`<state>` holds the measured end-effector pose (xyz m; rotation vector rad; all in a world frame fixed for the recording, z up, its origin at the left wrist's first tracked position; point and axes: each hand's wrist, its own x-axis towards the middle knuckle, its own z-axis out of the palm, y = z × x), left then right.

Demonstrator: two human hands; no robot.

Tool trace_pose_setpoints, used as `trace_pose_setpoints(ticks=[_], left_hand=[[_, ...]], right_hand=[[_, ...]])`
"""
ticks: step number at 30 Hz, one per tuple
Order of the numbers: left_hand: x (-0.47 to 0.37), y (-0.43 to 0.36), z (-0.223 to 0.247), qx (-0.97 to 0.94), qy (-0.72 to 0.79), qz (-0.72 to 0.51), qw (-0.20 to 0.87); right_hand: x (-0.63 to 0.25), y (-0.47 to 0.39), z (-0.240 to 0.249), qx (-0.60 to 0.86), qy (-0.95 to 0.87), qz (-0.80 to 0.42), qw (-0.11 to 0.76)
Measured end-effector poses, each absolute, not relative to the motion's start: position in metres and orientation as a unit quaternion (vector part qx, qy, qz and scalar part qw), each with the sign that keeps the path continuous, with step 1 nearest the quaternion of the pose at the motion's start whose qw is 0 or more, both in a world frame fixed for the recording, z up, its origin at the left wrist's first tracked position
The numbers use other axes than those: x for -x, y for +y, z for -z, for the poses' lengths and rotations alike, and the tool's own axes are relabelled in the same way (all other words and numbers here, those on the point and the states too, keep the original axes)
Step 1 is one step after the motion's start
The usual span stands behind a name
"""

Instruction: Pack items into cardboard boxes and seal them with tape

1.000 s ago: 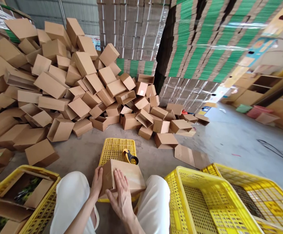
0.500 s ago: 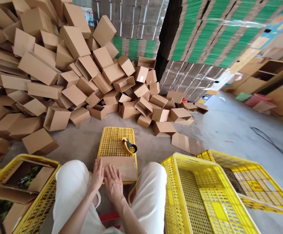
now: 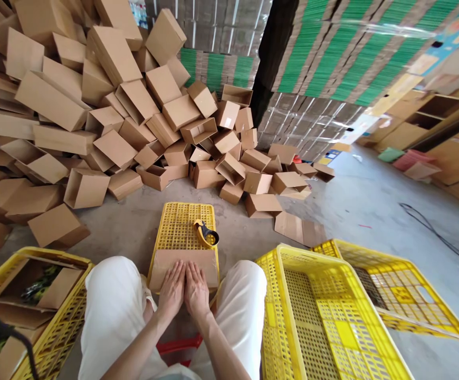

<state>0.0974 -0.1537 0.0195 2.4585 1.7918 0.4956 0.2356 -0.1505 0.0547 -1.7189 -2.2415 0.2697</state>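
A closed cardboard box [image 3: 160, 266] lies on an upturned yellow crate [image 3: 174, 224] between my knees. My left hand [image 3: 173, 285] rests flat on the near part of the box, fingers stretched forward. Right beside it, my right hand [image 3: 196, 287] lies flat on the box too, the two hands side by side at the middle. Neither hand grips anything. Beyond the box, on the crate, sits a yellow and black tape dispenser [image 3: 206, 234].
Left of me stands a yellow crate [image 3: 69, 306] holding open cartons with dark green contents. Two yellow crates, the nearer one [image 3: 279, 311] and a farther one [image 3: 407, 295], stand at right. A heap of cardboard boxes [image 3: 122, 153] fills the far left; a black cable [image 3: 431, 227] lies at right.
My right hand has moved right and my left hand has come in beside it, both now at the box's middle and nearer edge. The view has shifted slightly.
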Motion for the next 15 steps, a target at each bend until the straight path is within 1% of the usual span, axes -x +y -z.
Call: trace_pose_setpoints(ticks=[3,6,8,11,15], left_hand=[[-0.076,-0.137,-0.028,-0.792,0.59,-0.152,0.027],[-0.041,-0.126,-0.034,-0.756,0.638,-0.146,0.007],[-0.032,-0.125,-0.035,-0.747,0.65,-0.137,-0.005],[-0.053,-0.13,-0.032,-0.765,0.631,-0.129,-0.012],[-0.086,-0.137,-0.027,-0.806,0.575,-0.136,0.005]], right_hand=[[-0.255,-0.14,-0.063,0.63,-0.757,-0.081,0.153],[-0.278,-0.136,-0.067,0.664,-0.73,-0.052,0.151],[-0.277,-0.137,-0.065,0.676,-0.721,-0.044,0.147],[-0.252,-0.141,-0.06,0.668,-0.726,-0.058,0.152],[-0.24,-0.14,-0.057,0.611,-0.77,-0.099,0.155]])
